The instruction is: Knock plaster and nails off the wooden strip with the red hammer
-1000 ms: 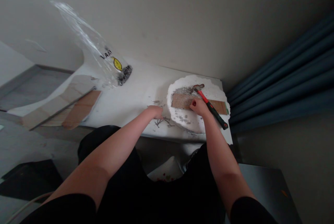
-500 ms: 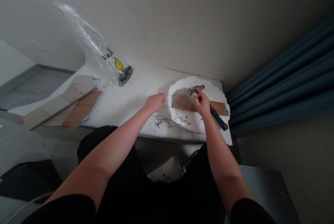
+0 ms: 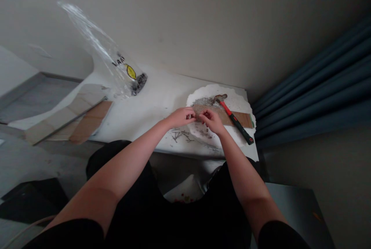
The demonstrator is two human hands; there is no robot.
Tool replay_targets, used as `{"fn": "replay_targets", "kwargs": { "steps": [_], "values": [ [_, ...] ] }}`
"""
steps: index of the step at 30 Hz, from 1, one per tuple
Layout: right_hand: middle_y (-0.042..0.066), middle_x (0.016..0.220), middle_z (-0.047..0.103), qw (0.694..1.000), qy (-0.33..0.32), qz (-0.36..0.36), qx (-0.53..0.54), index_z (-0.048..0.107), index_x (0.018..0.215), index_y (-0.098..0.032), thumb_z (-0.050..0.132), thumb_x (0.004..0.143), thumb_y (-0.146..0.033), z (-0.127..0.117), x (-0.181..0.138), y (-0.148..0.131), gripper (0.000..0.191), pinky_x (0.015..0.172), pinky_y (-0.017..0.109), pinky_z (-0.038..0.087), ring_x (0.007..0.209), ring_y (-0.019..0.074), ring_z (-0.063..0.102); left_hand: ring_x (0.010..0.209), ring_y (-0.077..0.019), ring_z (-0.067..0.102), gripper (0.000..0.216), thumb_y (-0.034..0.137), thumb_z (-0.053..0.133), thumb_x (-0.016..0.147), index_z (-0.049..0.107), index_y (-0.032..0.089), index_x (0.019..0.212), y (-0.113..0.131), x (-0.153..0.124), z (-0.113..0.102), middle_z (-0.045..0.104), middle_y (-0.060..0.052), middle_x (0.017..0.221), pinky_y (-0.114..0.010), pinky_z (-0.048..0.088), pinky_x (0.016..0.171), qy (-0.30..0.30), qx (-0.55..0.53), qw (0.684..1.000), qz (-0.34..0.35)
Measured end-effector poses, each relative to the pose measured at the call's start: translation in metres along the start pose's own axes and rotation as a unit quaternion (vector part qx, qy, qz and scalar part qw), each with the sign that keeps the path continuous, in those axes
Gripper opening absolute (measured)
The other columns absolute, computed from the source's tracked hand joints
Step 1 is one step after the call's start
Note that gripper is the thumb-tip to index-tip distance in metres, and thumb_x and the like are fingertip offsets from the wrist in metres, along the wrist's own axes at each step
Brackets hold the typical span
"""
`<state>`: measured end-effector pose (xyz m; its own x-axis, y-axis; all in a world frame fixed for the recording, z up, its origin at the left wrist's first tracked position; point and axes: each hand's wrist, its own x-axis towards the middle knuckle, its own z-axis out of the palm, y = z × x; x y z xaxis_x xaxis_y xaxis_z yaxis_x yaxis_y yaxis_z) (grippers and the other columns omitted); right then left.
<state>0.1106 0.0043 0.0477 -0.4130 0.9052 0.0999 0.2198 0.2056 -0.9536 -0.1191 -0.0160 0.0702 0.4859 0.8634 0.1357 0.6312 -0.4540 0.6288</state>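
Brown and narrow, a strip (image 3: 242, 118) of wood or card is lying across the scalloped white mat (image 3: 237, 100) at the right end of the bench (image 3: 158, 104), its left end partly disappearing behind the fingers. At that end the left hand (image 3: 183, 116) is curling its fingers inward, and the right hand (image 3: 213, 121) is facing it just beside, thumb and fingertips drawing close as in a pinch; whether either is gripping something small, I cannot tell. The hammer (image 3: 233, 119) is lying aslant over the strip, its head pointing to the far edge, its dark grip pointing to the bench's near right corner. Loose nails (image 3: 176, 137) are scattering along the near edge, left of the mat, and grey grit (image 3: 203, 102) is covering part of the mat behind the strip. With the hammer leaning across it, the strip is probably risking a shift if either hand presses unevenly, and a jolt could be tipping the hammer toward that corner. A sleeve or forearm sweeping low could be sending nails over the near edge, while grit under the strip could be leaving it rocking.
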Motion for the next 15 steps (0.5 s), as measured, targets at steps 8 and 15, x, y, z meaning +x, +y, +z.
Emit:
{"fn": "replay_targets", "kwargs": {
  "steps": [8, 15],
  "values": [
    [0.004, 0.075, 0.069, 0.953, 0.044, 0.059, -0.295, 0.061, 0.076, -0.020, 0.063, 0.087, -0.023, -0.059, 0.008, 0.015, 0.011, 0.068, 0.030, 0.049, 0.069, 0.0184, 0.060, 0.116, -0.0326, 0.070, 0.031, 0.024, 0.052, 0.094, 0.078, 0.016, 0.110, -0.028, -0.013, 0.001, 0.074, -0.019, 0.126, -0.038, 0.054, 0.093, -0.208, 0.275, 0.903, -0.256],
    [0.007, 0.082, 0.075, 0.929, -0.009, 0.076, -0.363, 0.070, 0.077, -0.018, 0.067, 0.085, -0.016, -0.045, 0.009, 0.019, 0.008, 0.075, 0.029, 0.051, 0.075, 0.0193, 0.064, 0.127, -0.0355, 0.067, 0.041, 0.021, 0.054, 0.092, 0.075, 0.014, 0.127, -0.029, -0.017, 0.024, 0.072, -0.022, 0.135, -0.042, 0.054, 0.101, -0.271, 0.273, 0.874, -0.298]
  ]
}}
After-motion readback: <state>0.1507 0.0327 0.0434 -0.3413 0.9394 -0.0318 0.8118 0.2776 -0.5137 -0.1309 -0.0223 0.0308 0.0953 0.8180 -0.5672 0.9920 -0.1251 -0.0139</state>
